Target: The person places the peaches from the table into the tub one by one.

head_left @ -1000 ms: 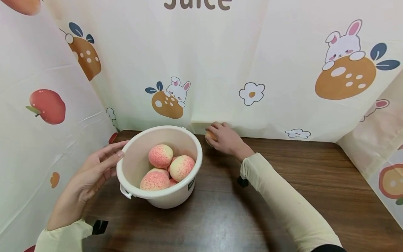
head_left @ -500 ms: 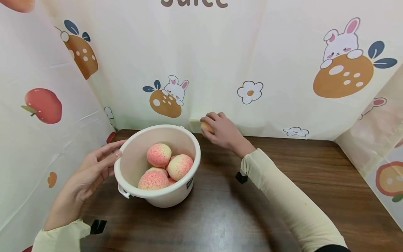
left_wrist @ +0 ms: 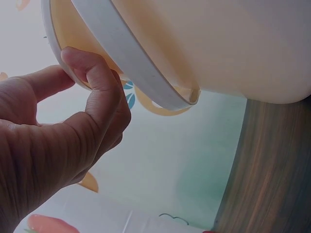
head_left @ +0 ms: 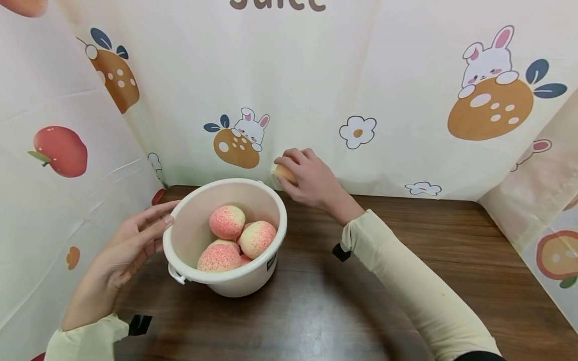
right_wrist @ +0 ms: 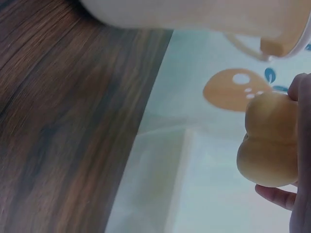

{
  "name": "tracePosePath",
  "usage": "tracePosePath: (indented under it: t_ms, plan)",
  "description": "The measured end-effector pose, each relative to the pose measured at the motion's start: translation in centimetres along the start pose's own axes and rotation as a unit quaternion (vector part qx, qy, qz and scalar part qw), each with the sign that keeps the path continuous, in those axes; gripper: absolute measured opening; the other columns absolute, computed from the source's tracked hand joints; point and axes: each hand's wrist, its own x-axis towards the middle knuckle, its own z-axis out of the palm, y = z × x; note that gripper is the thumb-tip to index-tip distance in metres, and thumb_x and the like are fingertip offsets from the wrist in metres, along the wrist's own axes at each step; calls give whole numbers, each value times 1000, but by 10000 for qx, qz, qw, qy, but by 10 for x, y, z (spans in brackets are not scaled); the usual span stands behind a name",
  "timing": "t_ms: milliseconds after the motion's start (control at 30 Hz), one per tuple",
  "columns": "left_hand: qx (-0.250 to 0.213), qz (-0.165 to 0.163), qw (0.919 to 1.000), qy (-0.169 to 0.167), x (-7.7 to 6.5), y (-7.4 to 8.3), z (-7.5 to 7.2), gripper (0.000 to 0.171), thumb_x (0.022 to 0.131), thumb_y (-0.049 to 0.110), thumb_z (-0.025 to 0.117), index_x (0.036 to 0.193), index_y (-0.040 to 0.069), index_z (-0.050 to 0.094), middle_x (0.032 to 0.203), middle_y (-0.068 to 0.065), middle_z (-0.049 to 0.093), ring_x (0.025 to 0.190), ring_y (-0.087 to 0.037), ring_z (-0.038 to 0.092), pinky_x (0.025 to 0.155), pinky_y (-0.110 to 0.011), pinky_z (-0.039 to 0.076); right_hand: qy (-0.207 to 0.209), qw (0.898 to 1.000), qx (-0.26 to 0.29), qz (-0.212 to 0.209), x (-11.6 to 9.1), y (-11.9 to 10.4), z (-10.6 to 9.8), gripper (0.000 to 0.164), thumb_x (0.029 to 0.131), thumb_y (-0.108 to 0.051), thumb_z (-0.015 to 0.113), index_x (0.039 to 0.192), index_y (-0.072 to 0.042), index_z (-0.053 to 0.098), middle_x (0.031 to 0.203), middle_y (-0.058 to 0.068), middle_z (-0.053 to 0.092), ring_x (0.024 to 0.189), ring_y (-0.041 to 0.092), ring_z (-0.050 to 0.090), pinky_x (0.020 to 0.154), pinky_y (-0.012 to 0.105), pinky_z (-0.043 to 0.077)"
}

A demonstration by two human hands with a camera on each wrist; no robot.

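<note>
A white plastic bucket [head_left: 225,276] stands on the dark wood table at the left, holding several pink-and-yellow peaches [head_left: 256,239]. My left hand [head_left: 131,243] pinches the bucket's rim between thumb and fingers, close up in the left wrist view. Just beyond the bucket's right rim, above the table's back edge, my right hand [head_left: 311,180] holds a smooth yellow-orange, two-lobed thing [right_wrist: 272,141]. Its exact kind cannot be told, and the palm and fingers cover part of it.
A printed cloth [head_left: 307,90] with rabbits and fruit closes off the back and both sides. The brown table [head_left: 406,240] stretches right of the bucket. A low ledge shape [right_wrist: 155,179] shows under the cloth at the back. A red thing [head_left: 157,196] peeks out behind the bucket.
My right hand has lifted the yellow-orange thing from the back of the table and carried it left toward the bucket. The left hand stays on the rim.
</note>
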Motion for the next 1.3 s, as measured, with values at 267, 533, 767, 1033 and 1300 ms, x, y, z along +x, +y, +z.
tracePosePath:
  t_ms: [267, 533, 767, 1033, 1300]
  plan:
    - [-2, -12, 10000, 17, -1, 0, 0, 37, 108, 11, 54, 144, 21, 55, 127, 9, 69, 94, -13, 76, 81, -30, 65, 331, 9990, 39, -304, 8, -21, -12, 38, 102, -37, 55, 133, -22, 68, 136, 6, 63, 119, 33, 58, 97, 47, 55]
    - [43, -17, 10000, 8, -2, 1, 0, 37, 109, 12, 54, 145, 21, 54, 127, 10, 69, 95, -13, 75, 81, -30, 65, 373, 9968, -10, -701, 13, -43, -25, 40, 103, -39, 55, 137, -22, 64, 140, 7, 60, 123, 33, 55, 103, 46, 53]
    - [53, 16, 10000, 20, -3, 1, 0, 37, 109, 12, 54, 145, 20, 54, 128, 9, 68, 97, -12, 75, 82, -30, 65, 477, 9934, 107, -1040, 15, -62, -30, 39, 103, -39, 54, 136, -22, 65, 139, 7, 62, 125, 31, 55, 103, 44, 53]
    - [55, 26, 10000, 27, -3, 0, 0, 37, 109, 12, 54, 145, 20, 53, 128, 9, 68, 97, -12, 75, 82, -29, 65, 609, 9849, 258, -1599, 14, -83, -28, 39, 101, -37, 59, 135, -19, 65, 134, 9, 63, 119, 32, 58, 102, 41, 52]
    - [56, -25, 10000, 27, -2, 2, 1, 37, 109, 13, 55, 145, 19, 53, 127, 9, 68, 97, -12, 75, 82, -30, 65, 174, 9822, 99, -1870, 7, -100, -18, 42, 100, -37, 60, 138, -19, 65, 137, 8, 63, 120, 30, 58, 103, 39, 51]
